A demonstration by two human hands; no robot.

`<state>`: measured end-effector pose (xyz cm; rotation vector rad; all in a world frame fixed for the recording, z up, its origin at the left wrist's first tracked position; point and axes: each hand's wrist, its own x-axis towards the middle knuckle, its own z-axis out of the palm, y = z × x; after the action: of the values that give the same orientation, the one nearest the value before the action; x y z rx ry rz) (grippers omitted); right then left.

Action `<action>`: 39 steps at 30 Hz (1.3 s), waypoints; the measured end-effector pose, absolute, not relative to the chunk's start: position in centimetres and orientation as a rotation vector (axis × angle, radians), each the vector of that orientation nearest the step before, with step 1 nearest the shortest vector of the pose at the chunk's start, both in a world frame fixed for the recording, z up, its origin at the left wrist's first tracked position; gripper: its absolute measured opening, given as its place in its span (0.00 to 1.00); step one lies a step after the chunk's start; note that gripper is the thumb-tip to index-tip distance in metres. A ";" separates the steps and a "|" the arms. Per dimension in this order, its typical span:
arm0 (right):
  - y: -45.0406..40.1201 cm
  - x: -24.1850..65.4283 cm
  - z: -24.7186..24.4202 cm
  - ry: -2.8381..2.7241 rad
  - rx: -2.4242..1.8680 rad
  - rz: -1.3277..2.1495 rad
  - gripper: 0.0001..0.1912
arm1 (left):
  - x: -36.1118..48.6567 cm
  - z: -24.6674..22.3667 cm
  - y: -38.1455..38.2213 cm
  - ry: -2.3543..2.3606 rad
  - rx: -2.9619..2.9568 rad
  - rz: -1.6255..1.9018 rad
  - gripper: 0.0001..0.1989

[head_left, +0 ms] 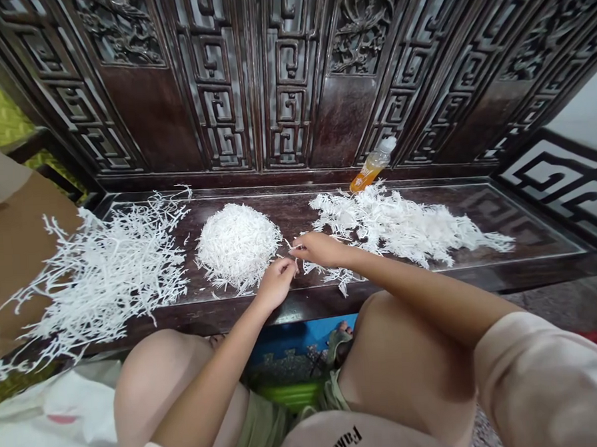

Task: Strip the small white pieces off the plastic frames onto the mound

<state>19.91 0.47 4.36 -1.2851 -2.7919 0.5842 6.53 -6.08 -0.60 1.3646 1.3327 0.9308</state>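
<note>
Along the dark wood bench top [292, 212], three lots of white stuff sit side by side, material unclear from this view. Nearest the L end is a wide loose pile of branching white strands [108, 273], spilling past the bench's front edge toward a cardboard sheet [17, 258]. Mid-bench, a tight rounded mound of fine white strands [237, 245] sits just L of the hands. Toward the R end, a second loose pile of branching strands [403, 224] spreads along the back edge, w/ a few bits trailing to the front.

Both hands work btwn the mound & the R pile, close to the front edge. R hand [320, 249] has thumb & fingertips [296, 249] closed in a pinch on a thin white strand [290, 252]. L hand [276, 283] has its fingers drawn together just below, almost touching the R fingertips; can't tell if they grip the same strand. Current step looks like picking strands apart by hand.

Behind the R pile, a plastic bottle of orange drink [372, 166] leans tilted against the carved fretwork backrest [291, 84], white cap up. Person's bare knees [157, 384] sit below the front edge
</note>
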 end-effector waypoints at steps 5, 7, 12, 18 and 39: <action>0.4 19.3 4.4 -2.870 -1.438 0.300 0.16 | 6.9 -0.7 -5.8 1.462 1.368 0.946 0.10; 0.1 18.9 4.5 -2.886 -1.471 0.222 0.14 | 7.0 -0.8 -5.6 1.469 1.341 0.989 0.10; -0.5 17.7 4.6 -2.929 -1.472 0.074 0.11 | 7.3 -0.6 -6.0 1.485 1.167 1.088 0.10; 3.0 20.7 5.4 -2.748 -1.909 -0.050 0.13 | 7.9 0.9 -8.6 1.239 1.330 1.109 0.09; 1.8 20.5 4.2 -2.690 -1.418 0.530 0.15 | 3.6 -0.7 -4.2 2.081 1.835 0.958 0.14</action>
<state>20.48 1.81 4.22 -1.4182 -2.6898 0.5301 3.55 -4.23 -0.75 1.8352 2.0807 0.9584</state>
